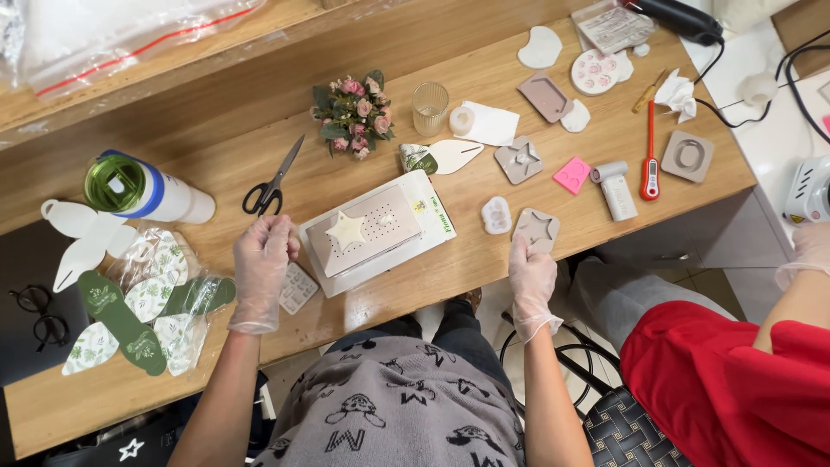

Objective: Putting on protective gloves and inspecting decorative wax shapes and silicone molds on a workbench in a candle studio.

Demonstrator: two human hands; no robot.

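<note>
Cream-white and matte, a small star [346,230] lies on a perforated pad [373,227], which sits on a white box [430,227] at the middle of the wooden table [519,104]. From the head view, the star is judged light, stiff and brittle, with thin points that could chip; it would best be taken by its flanks between two points, or lifted from beneath, never by a tip.

Thin translucent gloves are worn on both hands. The left hand [262,268] is held just left of the box, fingers curled and pressed together; whether anything is pinched cannot be told. The right hand [531,277] is closed into a loose fist at the table edge, just below a grey star mould [537,229] that looks soft and rubbery. A small clear tray [298,288] is seen beside the left hand.

Further out, black scissors [272,183], a ribbed glass [430,107], a pink bouquet [353,114], a red thermometer [650,156] and a green-lidded bottle [143,190] are spread over the wood. Leaf-printed cards [130,316] in crinkly film are stacked at the left. At the right, another person's gloved hand [808,251] and red sleeve [735,380] are seen.
</note>
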